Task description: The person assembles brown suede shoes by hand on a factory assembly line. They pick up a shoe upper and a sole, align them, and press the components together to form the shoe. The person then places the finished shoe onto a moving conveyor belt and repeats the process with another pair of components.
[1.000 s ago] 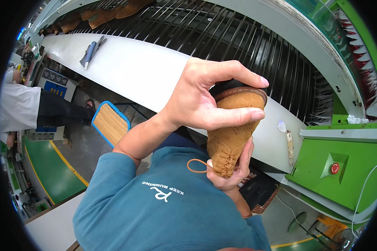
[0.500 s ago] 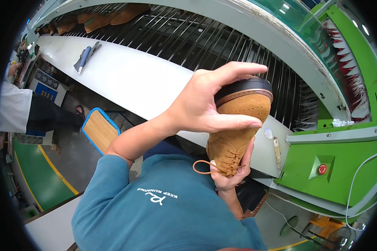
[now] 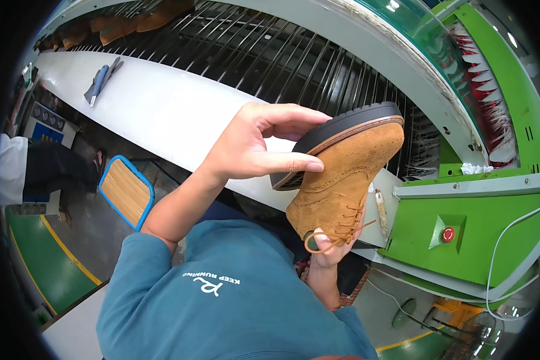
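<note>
Both hands clamped on a tan suede shoe [image 3: 348,174]: left hand [image 3: 252,150] at the sole, right hand [image 3: 330,249] underneath. White surface [image 3: 162,114], slatted conveyor [image 3: 270,54] behind.

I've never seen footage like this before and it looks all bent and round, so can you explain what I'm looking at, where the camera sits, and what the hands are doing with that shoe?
The camera is worn on a person's head and looks down, and its very wide lens bends straight edges near the rim. The teal sleeve at the bottom belongs to that person. There is no robot here, only two bare hands. The left hand grips the dark sole of a tan suede lace-up shoe, thumb along the sole's edge. The right hand holds the shoe from underneath at its laced opening. Behind it runs a long white ledge with a blue-handled tool lying on it, and beyond that a dark slatted conveyor carrying more brown shoes at the far end. To the right is a green machine housing with a red button. Another person stands at far left.
</note>
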`<state>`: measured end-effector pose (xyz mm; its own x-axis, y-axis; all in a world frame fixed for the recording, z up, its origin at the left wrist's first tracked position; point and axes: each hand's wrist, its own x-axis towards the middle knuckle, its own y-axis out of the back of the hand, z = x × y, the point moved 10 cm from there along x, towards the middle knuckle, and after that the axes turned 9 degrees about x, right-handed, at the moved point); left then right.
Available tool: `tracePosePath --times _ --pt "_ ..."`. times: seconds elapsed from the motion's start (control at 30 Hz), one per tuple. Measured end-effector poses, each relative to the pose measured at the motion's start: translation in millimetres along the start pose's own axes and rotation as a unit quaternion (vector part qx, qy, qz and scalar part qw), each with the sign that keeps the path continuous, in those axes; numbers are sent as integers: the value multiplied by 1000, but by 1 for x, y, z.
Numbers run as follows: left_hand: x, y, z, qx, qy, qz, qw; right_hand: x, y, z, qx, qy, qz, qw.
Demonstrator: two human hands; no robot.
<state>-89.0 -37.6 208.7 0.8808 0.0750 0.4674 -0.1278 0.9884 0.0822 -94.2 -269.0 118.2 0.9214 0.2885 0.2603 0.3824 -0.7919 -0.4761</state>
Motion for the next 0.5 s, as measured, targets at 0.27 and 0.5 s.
tracePosePath --times 0.27,0.5 --pt "7 1 -2 29 -2 -17 999 -3 23 17 61 -38 31 997" --pt "9 2 5 64 -18 -12 998 -6 28 21 58 -64 63 994"
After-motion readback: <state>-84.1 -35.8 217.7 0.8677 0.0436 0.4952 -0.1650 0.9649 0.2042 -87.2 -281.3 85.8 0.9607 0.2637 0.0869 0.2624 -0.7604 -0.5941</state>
